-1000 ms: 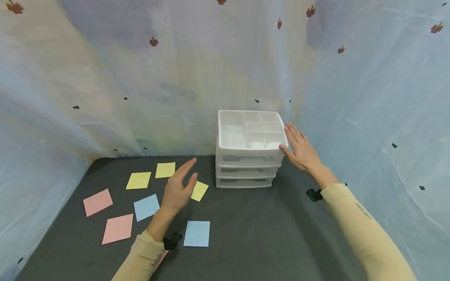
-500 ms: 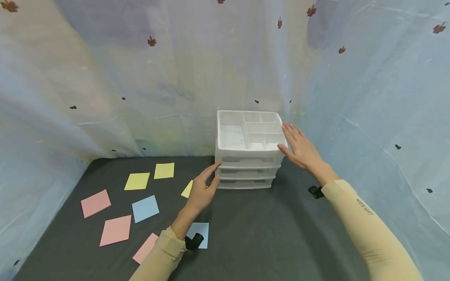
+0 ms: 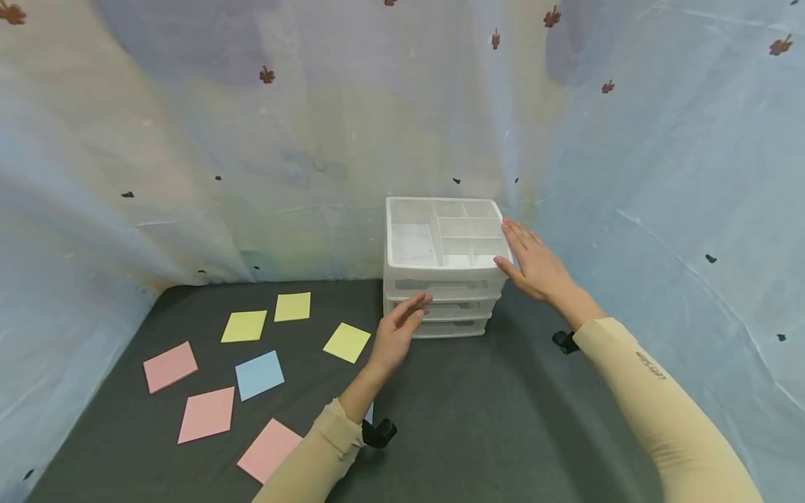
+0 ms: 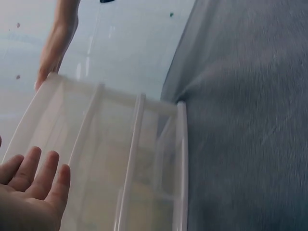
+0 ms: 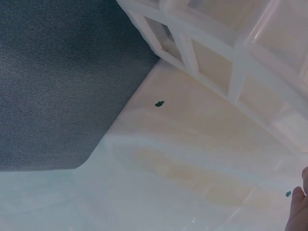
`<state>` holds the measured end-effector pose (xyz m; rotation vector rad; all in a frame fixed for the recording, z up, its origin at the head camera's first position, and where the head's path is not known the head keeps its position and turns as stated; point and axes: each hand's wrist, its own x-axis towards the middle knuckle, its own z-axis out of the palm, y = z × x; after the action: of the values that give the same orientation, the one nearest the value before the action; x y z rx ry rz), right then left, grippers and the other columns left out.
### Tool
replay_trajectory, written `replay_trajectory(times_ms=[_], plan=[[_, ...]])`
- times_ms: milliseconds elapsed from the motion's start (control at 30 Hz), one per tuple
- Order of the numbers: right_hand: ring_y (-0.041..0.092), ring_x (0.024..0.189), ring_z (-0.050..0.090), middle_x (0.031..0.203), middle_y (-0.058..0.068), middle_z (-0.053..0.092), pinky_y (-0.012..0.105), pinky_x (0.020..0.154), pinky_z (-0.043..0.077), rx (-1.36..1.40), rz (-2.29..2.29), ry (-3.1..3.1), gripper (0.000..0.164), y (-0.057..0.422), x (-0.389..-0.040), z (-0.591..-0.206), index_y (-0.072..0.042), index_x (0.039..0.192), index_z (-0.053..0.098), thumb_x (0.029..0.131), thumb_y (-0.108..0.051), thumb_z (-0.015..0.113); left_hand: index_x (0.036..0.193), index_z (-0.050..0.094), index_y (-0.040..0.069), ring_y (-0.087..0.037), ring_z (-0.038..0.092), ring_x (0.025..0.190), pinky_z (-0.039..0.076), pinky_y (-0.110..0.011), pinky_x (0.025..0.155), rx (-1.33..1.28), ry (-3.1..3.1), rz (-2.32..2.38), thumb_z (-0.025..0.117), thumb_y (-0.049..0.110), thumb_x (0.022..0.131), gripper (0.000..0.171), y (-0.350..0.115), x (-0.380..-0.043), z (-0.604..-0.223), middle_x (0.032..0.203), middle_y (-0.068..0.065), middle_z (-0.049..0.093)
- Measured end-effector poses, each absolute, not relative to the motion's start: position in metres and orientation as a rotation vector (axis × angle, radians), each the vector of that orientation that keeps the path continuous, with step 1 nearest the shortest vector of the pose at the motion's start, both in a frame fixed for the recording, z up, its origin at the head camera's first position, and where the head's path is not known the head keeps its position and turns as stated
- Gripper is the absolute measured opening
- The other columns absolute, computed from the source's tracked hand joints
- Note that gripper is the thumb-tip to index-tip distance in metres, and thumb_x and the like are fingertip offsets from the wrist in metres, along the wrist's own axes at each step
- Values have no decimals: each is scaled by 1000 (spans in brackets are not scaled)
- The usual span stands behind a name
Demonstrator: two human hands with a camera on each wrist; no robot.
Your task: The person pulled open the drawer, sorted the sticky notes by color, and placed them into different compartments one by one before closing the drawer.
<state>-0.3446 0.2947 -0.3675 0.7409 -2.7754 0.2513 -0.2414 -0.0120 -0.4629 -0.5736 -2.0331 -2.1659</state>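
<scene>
A white plastic drawer unit (image 3: pixel 440 267) stands against the back curtain, its top divided into compartments and its several translucent drawers shut. My right hand (image 3: pixel 539 269) rests along the upper right edge of the unit, fingers extended. In front of the drawers hovers my left hand (image 3: pixel 395 342), its fingers loosely bent and holding nothing. The left wrist view has that hand's fingers (image 4: pixel 47 175) before the drawer fronts, seemingly apart from them. Only a bit of the right hand (image 5: pixel 298 207) shows at the corner of the right wrist view, beside the unit's open-framed side.
Square paper notes lie on the dark tabletop (image 3: pixel 478 419) at left: yellow notes (image 3: pixel 347 342), pink notes (image 3: pixel 206 415) and a blue note (image 3: pixel 260 375). Another blue note (image 3: pixel 370 413) is mostly hidden by my left wrist. A patterned curtain (image 3: pixel 327 140) encloses the back and sides.
My left hand has moved right, from over the yellow notes to the front of the drawer unit, uncovering a yellow and a pink note. The right hand stays at the unit's edge.
</scene>
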Motion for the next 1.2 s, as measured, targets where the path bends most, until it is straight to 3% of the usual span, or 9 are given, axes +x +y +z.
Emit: replay_trajectory(times_ms=[333,567,767,967,1200], plan=[[39,159,12,173,17,12,53,128,10,742,255,-2779,77,293,-344,-366,-1,166,10,112,-46,40,145,55,-4,-32,65,124,54,-30,93,-407,-1957,-2398,57,13,108,41,32,-254,-465,140,-17,65],[38,159,14,174,16,12,53,128,12,735,237,-2785,77,292,-345,-365,-2,166,10,112,-46,41,141,60,0,-28,67,120,54,-44,102,-267,-1943,-2482,60,20,108,39,45,-265,-468,134,-13,69],[37,159,13,174,15,11,52,128,11,719,234,-2795,76,293,-344,-367,-3,167,9,112,-46,40,138,61,-2,-29,69,119,54,-41,104,-194,-1909,-2549,59,20,108,37,52,-272,-470,131,-16,69],[38,158,14,174,16,12,52,128,13,719,232,-2786,76,293,-345,-366,-2,166,11,112,-47,39,135,63,-4,-32,68,120,49,-47,108,-160,-1824,-2610,57,21,109,36,57,-278,-468,131,-19,69],[38,158,15,173,16,12,53,128,13,717,245,-2779,77,293,-346,-369,-2,166,11,112,-48,41,127,67,-7,-29,74,110,51,-50,106,-72,-1737,-2672,55,21,110,35,60,-282,-466,122,-20,73]])
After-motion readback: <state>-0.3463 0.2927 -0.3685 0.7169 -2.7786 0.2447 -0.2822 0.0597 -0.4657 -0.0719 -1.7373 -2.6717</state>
